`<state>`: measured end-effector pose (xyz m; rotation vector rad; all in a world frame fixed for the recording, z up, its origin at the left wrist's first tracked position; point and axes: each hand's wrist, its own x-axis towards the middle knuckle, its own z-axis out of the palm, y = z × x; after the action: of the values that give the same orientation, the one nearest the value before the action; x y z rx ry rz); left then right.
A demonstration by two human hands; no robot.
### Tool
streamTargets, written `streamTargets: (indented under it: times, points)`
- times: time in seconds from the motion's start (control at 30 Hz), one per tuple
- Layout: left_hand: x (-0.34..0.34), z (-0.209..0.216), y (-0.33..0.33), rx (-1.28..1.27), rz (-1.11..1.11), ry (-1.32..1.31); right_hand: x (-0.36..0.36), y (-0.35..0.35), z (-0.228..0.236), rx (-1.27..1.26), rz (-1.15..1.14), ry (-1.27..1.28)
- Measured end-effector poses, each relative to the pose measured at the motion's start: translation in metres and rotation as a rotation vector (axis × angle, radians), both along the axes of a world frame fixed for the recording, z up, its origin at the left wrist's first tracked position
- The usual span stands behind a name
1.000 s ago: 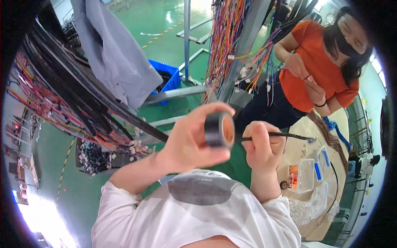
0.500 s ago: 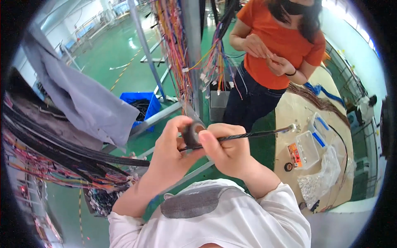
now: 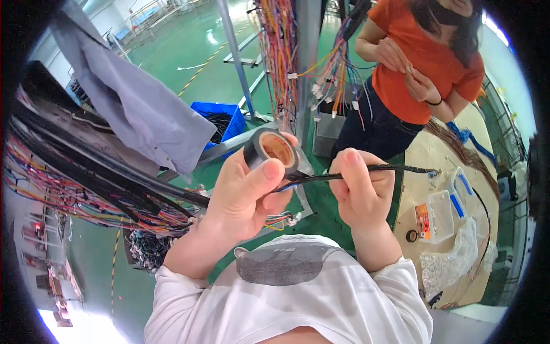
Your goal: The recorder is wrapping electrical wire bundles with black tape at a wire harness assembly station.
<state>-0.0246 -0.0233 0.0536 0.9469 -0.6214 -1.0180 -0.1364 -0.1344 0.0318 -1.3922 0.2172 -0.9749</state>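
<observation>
In my left hand (image 3: 243,192) is a roll of black tape (image 3: 256,150), gripped between thumb and fingers with its pale core facing up. A thin black-wrapped wire bundle (image 3: 321,177) runs past the roll to my right hand (image 3: 366,189), whose thumb and fingers are pinched round it. Its wrapped end (image 3: 421,169) sticks out to the right, over the table. Just by the left hand the bundle shows some blue wire. Coloured wires with white connectors (image 3: 285,219) hang below the left hand.
Thick black cable bundles (image 3: 86,166) lie at left, beside a grey cloth (image 3: 137,114). Hanging wires (image 3: 281,57) and a metal post (image 3: 307,57) stand ahead. A person in orange (image 3: 401,74) works across from me. The table (image 3: 412,149) bears a clear box (image 3: 438,221).
My hands have moved apart, the right one sliding right along the bundle. The tape roll has tilted so its core shows. The whole view has shifted sideways.
</observation>
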Motion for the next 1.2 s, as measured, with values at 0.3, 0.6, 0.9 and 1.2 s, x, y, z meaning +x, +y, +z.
streamTargets:
  times: [0.3,0.6,0.9,1.2]
  points:
    - [0.028,-0.015,0.006,-0.473,-0.172,-0.966,0.008,-0.007,0.004,0.172,0.082,0.07]
    - [0.012,-0.028,-0.015,0.072,0.167,-0.924,0.01,0.003,0.009,-0.277,-0.077,0.113]
    - [0.01,-0.002,-0.003,0.006,-0.111,-0.026,0.012,0.006,0.005,-0.014,-0.056,-0.062]
    - [0.036,-0.021,0.007,-0.62,0.006,-1.002,0.013,-0.003,0.012,0.223,0.078,-0.042]
